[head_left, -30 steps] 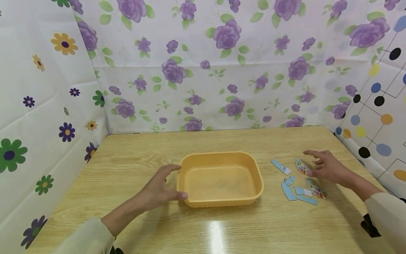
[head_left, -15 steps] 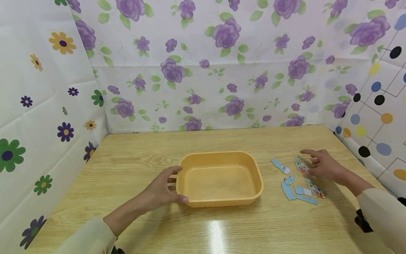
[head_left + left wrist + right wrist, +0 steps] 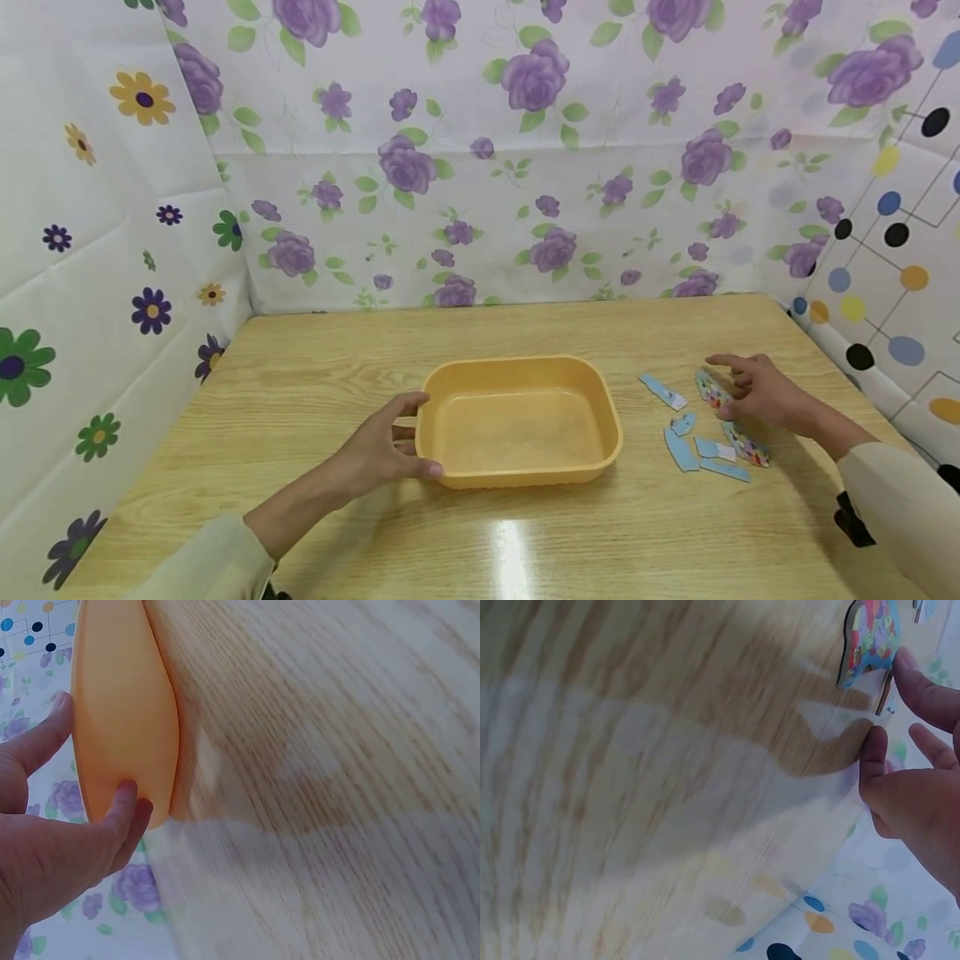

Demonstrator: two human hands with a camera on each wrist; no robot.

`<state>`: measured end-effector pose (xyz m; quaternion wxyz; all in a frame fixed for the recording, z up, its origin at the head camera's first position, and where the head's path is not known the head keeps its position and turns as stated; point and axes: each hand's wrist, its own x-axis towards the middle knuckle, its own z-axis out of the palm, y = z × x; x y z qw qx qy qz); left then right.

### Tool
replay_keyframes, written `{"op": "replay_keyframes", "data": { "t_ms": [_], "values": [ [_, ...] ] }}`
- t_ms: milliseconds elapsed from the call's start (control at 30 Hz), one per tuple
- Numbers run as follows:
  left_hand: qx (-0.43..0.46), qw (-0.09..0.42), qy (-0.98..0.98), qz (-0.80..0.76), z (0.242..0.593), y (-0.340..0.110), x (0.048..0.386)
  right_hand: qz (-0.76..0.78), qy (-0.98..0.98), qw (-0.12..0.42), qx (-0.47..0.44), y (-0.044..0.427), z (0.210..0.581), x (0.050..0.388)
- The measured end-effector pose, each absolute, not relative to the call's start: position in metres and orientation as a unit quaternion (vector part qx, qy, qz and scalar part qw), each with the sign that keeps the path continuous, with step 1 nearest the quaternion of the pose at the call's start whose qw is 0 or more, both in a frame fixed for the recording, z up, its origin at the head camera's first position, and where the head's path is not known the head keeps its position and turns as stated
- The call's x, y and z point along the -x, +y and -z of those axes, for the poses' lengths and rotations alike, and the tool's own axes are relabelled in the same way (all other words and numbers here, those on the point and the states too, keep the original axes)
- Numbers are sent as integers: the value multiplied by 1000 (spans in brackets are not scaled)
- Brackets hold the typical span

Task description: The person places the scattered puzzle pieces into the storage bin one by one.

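Note:
The yellow plastic tray stands in the middle of the wooden table. My left hand grips its left end, the thumb at the near corner and the fingers along the outer wall. In the left wrist view those fingertips press the tray wall. On the right, my right hand hovers low over several flat printed pieces, its index finger extended. Its thumb is at the near end of a multicoloured piece; whether it touches is unclear. A second multicoloured piece lies just nearer me.
Light blue pieces lie between the tray and the right hand: a strip, a curved piece, a small piece, and others beside them. Flowered cloth stands behind the table, with patterned cloth at both sides.
My left hand has closed against the tray's left end. The right hand has shifted slightly left over the multicoloured piece. The pieces lie as before.

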<state>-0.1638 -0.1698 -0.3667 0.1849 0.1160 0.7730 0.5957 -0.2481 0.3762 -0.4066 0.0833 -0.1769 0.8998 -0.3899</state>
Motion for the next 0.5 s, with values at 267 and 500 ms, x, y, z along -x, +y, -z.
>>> {"op": "replay_keyframes", "data": {
  "t_ms": [267, 500],
  "values": [
    [-111, 188, 771, -599, 368, -169, 164, 374, 910, 108, 142, 380, 409, 252],
    [-106, 189, 773, -596, 367, -169, 164, 410, 882, 77, 217, 385, 417, 257]
  ]
}}
